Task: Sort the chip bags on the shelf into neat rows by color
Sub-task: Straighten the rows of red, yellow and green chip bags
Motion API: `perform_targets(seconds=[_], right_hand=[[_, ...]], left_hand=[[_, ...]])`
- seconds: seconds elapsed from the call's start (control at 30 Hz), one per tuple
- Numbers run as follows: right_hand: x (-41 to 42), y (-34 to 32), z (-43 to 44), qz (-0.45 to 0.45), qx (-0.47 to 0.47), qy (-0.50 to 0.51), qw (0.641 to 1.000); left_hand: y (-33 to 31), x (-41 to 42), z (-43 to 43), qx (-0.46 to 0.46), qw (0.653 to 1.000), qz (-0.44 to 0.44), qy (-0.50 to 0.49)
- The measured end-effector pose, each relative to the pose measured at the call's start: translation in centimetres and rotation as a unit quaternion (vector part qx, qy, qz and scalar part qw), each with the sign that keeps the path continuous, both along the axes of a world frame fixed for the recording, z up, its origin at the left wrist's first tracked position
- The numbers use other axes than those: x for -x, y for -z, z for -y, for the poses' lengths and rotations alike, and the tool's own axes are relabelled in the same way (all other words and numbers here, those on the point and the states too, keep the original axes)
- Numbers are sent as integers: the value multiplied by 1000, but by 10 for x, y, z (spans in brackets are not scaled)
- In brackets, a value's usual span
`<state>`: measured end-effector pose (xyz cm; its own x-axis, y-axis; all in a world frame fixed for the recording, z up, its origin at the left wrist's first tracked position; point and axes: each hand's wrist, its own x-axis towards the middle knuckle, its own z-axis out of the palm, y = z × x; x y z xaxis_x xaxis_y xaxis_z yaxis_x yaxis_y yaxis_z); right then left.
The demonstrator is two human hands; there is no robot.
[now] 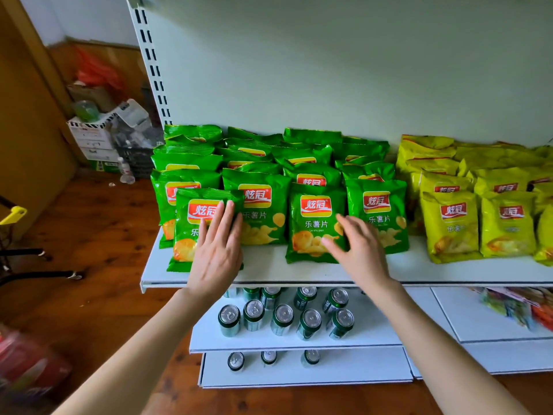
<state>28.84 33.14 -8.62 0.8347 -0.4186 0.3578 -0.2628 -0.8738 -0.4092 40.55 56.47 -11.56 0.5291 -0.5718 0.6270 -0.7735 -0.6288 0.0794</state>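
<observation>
**Friend:** What are your hands doing?

**Me:** My left hand (217, 253) lies flat, fingers straight, on the glossy green foil chip bag (191, 229) at the front left of the white metal shelf (269, 271). My right hand (359, 250), fingers loose, touches a second green bag (314, 223) two rows over. Neither grips anything.

**Friend:** What could go wrong?

**Me:** I think the left bag could. It sits ahead of its row, close to the lip. The foil is slippery, so a careless shove could tip it onto the green drink cans (284, 319) below or knock over the standing bags behind it.

**Friend:** And around you?

**Me:** The yellow foil bags (449, 226) stand in rows to the right, just apart from the green. There's a wooden floor (104, 229), with cardboard boxes (92, 136) in the corner.
</observation>
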Motion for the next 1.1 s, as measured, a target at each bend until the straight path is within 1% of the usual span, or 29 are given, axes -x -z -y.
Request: perform_targets(seconds=[0.03, 0.1, 0.13, 0.23, 0.37, 0.43, 0.53, 0.6, 0.67, 0.73, 0.8, 0.87, 0.9, 0.93, 1.0, 1.1], right_hand=[[-5, 8, -7, -25, -9, -6, 1000], [-13, 16, -16, -40, 8, -12, 999], [-17, 19, -17, -32, 30, -11, 999], [-32, 18, -13, -17, 51, 7, 999], [-44, 13, -14, -17, 93, 25, 995], [-42, 12, -15, -16, 92, 38, 995], [-37, 2, -19, -45, 39, 46, 997], [-32, -5, -21, -35, -7, 45, 998], [-29, -9, -26, -17, -30, 47, 998], [-29, -9, -35, 18, -37, 35, 999], [-31, -7, -52, 53, -43, 3, 998], [-35, -6, -76, 63, -72, -35, 995], [-38, -5, -90, 53, -93, -56, 993], [-43, -5, -105, 37, -114, -74, 990], [-56, -4, -133, -2, -153, -93, 984], [-75, -5, -164, -23, -158, -86, 983]], left_hand=[[0, 0, -2, 7, 1000, 0, 4], [-1, -2, -6, 15, 1000, 1, 10], [-1, -4, -8, 19, 1000, 5, 12], [-2, -9, -10, 26, 1000, 11, 14], [-7, -10, -10, 10, 1000, -12, 15], [-6, -11, -12, 3, 1000, -24, 18], [-2, -10, -16, 4, 997, -63, 51], [-1, -9, -20, 27, 991, -96, 86], [-2, -10, -30, 64, 989, -90, 102], [-1, -13, -45, 87, 991, -75, 69], [1, -19, -59, 100, 990, -93, -16], [-1, -25, -66, 122, 973, -171, -92], [-3, -28, -67, 130, 963, -210, -106], [-4, -32, -68, 129, 958, -236, -105], [-6, -37, -68, 121, 956, -256, -76], [-13, -39, -70, 148, 941, -300, -45]])
